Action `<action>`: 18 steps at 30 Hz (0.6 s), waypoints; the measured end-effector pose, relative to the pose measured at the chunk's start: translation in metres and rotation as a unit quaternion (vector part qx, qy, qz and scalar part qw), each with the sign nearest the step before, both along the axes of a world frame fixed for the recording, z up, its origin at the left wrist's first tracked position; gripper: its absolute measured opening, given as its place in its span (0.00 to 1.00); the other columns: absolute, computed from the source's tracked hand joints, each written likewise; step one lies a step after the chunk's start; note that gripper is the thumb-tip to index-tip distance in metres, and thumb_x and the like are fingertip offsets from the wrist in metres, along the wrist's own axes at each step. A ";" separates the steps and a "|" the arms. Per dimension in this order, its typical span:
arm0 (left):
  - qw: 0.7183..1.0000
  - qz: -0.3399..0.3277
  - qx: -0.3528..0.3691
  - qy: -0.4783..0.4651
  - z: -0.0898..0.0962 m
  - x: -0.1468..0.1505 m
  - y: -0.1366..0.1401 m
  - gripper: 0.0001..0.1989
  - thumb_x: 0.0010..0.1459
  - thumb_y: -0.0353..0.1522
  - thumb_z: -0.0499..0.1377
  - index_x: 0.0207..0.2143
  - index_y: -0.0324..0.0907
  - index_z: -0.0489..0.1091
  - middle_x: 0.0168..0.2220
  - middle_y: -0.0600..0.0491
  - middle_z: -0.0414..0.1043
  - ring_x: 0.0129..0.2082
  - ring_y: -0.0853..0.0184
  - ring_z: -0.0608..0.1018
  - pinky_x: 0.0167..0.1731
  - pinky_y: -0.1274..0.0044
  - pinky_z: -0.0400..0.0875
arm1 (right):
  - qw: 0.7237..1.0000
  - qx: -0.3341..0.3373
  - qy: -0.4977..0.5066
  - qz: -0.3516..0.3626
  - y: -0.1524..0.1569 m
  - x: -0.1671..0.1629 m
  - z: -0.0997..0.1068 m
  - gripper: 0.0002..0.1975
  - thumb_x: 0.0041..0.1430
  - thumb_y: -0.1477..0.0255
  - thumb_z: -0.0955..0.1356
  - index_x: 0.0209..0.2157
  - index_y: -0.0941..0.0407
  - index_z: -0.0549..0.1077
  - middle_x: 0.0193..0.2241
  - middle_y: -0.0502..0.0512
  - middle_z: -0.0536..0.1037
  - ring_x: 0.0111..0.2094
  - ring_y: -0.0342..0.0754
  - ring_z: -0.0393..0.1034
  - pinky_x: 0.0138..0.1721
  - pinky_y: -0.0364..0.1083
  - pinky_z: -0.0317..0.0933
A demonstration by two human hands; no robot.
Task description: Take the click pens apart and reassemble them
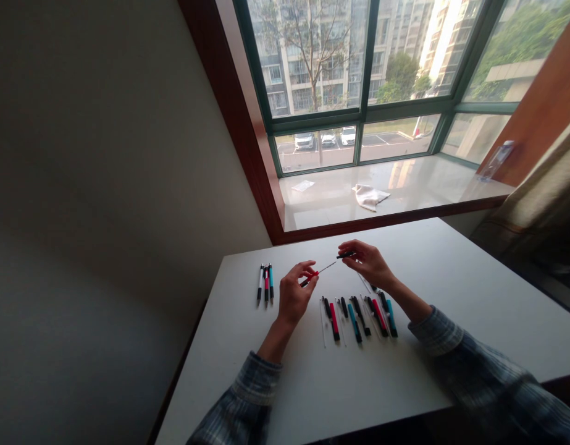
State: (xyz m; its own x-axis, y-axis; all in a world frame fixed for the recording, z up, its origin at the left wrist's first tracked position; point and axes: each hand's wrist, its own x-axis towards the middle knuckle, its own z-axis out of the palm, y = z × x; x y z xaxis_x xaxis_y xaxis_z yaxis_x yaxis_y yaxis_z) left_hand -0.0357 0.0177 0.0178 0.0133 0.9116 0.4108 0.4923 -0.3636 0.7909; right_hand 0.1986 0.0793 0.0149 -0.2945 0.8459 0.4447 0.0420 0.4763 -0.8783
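Observation:
My left hand point(294, 295) pinches a red pen barrel point(315, 274) with a dark end. A thin refill point(328, 267) sticks out of the barrel toward my right hand point(372, 264). Between its fingertips my right hand holds a black pen part point(344, 254), close to the refill's tip but seemingly apart from it. Below the hands lies a row of loose pen parts: a red barrel point(334, 321), a blue barrel point(354, 324), black pieces and pale refills. Left of my left hand, several whole pens point(267, 284) lie side by side.
The white table point(247, 395) meets a wall point(127, 185) on the left. Behind it, a window sill point(322, 210) carries a crumpled cloth point(370, 197), a paper piece point(304, 185) and a clear bottle point(496, 162). A curtain point(530, 198) hangs at the right.

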 end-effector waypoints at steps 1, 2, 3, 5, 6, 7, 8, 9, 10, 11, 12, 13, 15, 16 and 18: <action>1.000 0.001 0.001 0.002 0.000 0.000 0.000 0.16 0.61 0.30 0.64 0.52 0.46 0.75 0.39 0.53 0.80 0.40 0.64 0.81 0.45 0.67 0.79 | 1.000 0.009 -0.010 -0.004 -0.001 0.000 0.001 0.16 0.61 0.68 0.73 0.50 0.53 0.75 0.44 0.57 0.82 0.46 0.53 0.79 0.47 0.54 0.74; 1.000 0.003 0.002 0.004 0.000 0.000 0.000 0.16 0.61 0.30 0.64 0.52 0.46 0.75 0.39 0.54 0.80 0.40 0.64 0.81 0.45 0.67 0.79 | 1.000 0.018 -0.020 -0.010 -0.001 0.000 0.001 0.15 0.61 0.68 0.72 0.50 0.53 0.75 0.43 0.57 0.82 0.45 0.53 0.79 0.46 0.53 0.74; 1.000 0.003 0.002 0.005 -0.001 0.000 0.000 0.16 0.61 0.30 0.64 0.52 0.46 0.75 0.39 0.54 0.80 0.40 0.64 0.81 0.45 0.67 0.79 | 0.999 0.025 -0.029 -0.016 -0.002 0.000 0.001 0.15 0.61 0.69 0.72 0.50 0.53 0.75 0.43 0.57 0.82 0.45 0.53 0.79 0.45 0.52 0.74; 1.000 0.002 0.001 0.009 -0.001 0.000 0.001 0.16 0.61 0.30 0.64 0.52 0.46 0.75 0.39 0.54 0.80 0.40 0.64 0.81 0.45 0.67 0.80 | 0.998 0.036 -0.045 -0.020 -0.003 0.000 0.002 0.15 0.61 0.70 0.72 0.50 0.53 0.75 0.42 0.57 0.83 0.44 0.53 0.79 0.43 0.51 0.74; 1.000 0.002 0.001 0.010 -0.001 0.000 0.001 0.16 0.61 0.30 0.64 0.52 0.46 0.75 0.39 0.54 0.80 0.40 0.64 0.81 0.45 0.67 0.80 | 0.998 0.041 -0.052 -0.019 -0.003 0.000 0.003 0.15 0.61 0.70 0.71 0.50 0.53 0.75 0.42 0.57 0.83 0.43 0.53 0.79 0.41 0.50 0.73; 1.000 0.001 0.002 0.012 -0.001 -0.001 0.001 0.16 0.61 0.30 0.64 0.52 0.46 0.75 0.39 0.54 0.80 0.40 0.64 0.81 0.45 0.67 0.80 | 0.997 0.045 -0.059 -0.015 -0.004 0.000 0.004 0.15 0.61 0.70 0.71 0.50 0.53 0.75 0.42 0.57 0.83 0.43 0.53 0.79 0.40 0.50 0.73; 1.000 0.001 0.004 0.014 -0.001 -0.001 0.001 0.16 0.61 0.30 0.64 0.52 0.47 0.75 0.39 0.54 0.80 0.40 0.64 0.81 0.45 0.66 0.81 | 0.997 0.049 -0.066 -0.010 -0.005 0.000 0.005 0.15 0.61 0.71 0.71 0.51 0.53 0.75 0.42 0.57 0.83 0.42 0.52 0.79 0.40 0.50 0.73; 1.000 0.001 0.006 0.016 -0.002 -0.001 0.001 0.16 0.61 0.29 0.64 0.52 0.47 0.75 0.39 0.54 0.80 0.40 0.65 0.81 0.45 0.66 0.81 | 0.996 0.054 -0.073 -0.006 -0.006 0.000 0.006 0.16 0.61 0.71 0.71 0.51 0.53 0.75 0.42 0.56 0.83 0.42 0.52 0.79 0.40 0.50 0.73; 1.000 0.001 0.008 0.018 -0.002 -0.001 0.001 0.16 0.62 0.29 0.64 0.52 0.47 0.75 0.40 0.54 0.80 0.40 0.65 0.81 0.44 0.66 0.82 | 0.995 0.059 -0.080 -0.003 -0.006 0.000 0.007 0.16 0.62 0.71 0.70 0.51 0.52 0.75 0.42 0.56 0.83 0.43 0.52 0.79 0.40 0.50 0.73; 1.000 0.001 0.010 0.020 -0.002 -0.001 0.001 0.17 0.62 0.29 0.64 0.53 0.47 0.74 0.40 0.54 0.80 0.40 0.65 0.82 0.44 0.66 0.82 | 0.994 0.063 -0.086 0.000 -0.007 0.000 0.009 0.16 0.62 0.72 0.70 0.52 0.52 0.75 0.43 0.56 0.83 0.43 0.52 0.79 0.40 0.50 0.73; 1.000 0.000 0.013 0.022 -0.002 -0.001 0.001 0.17 0.62 0.28 0.64 0.53 0.47 0.74 0.40 0.54 0.80 0.40 0.65 0.82 0.43 0.67 0.82 | 0.994 0.067 -0.091 0.003 -0.008 0.000 0.010 0.15 0.63 0.73 0.69 0.52 0.52 0.75 0.43 0.56 0.83 0.44 0.52 0.79 0.41 0.50 0.73; 1.000 -0.001 0.015 0.024 -0.002 0.000 0.001 0.17 0.62 0.28 0.64 0.53 0.46 0.74 0.40 0.54 0.80 0.40 0.65 0.82 0.43 0.67 0.83 | 0.993 0.070 -0.096 0.007 -0.009 -0.001 0.011 0.15 0.63 0.73 0.68 0.51 0.52 0.75 0.44 0.56 0.83 0.45 0.52 0.79 0.42 0.50 0.73; 0.999 -0.006 0.021 0.027 -0.002 0.000 0.001 0.17 0.62 0.27 0.63 0.53 0.46 0.74 0.40 0.54 0.79 0.40 0.65 0.82 0.43 0.67 0.83 | 0.991 0.082 -0.108 0.018 -0.010 -0.001 0.013 0.14 0.64 0.74 0.67 0.51 0.53 0.75 0.45 0.56 0.82 0.46 0.52 0.79 0.43 0.51 0.74; 0.999 -0.009 0.025 0.029 -0.002 0.000 0.000 0.17 0.62 0.27 0.63 0.53 0.46 0.74 0.40 0.54 0.79 0.40 0.66 0.82 0.43 0.67 0.83 | 0.989 0.089 -0.116 0.023 -0.011 -0.001 0.014 0.14 0.64 0.74 0.67 0.50 0.53 0.76 0.45 0.56 0.82 0.46 0.52 0.79 0.43 0.51 0.74; 0.999 -0.013 0.034 0.039 -0.003 0.001 0.000 0.17 0.62 0.27 0.63 0.53 0.46 0.74 0.40 0.54 0.79 0.39 0.66 0.81 0.42 0.68 0.84 | 0.985 0.105 -0.136 0.032 -0.012 -0.001 0.014 0.13 0.64 0.74 0.67 0.50 0.53 0.76 0.44 0.56 0.83 0.44 0.52 0.79 0.42 0.51 0.75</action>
State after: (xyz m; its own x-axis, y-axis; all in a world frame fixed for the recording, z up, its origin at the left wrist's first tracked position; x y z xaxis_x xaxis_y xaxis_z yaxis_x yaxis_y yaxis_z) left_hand -0.0351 0.0180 0.0153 0.0711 0.8806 0.4684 0.5410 -0.4286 0.7236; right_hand 0.1972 0.0676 0.0289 -0.4759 0.7197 0.5056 0.2266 0.6558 -0.7202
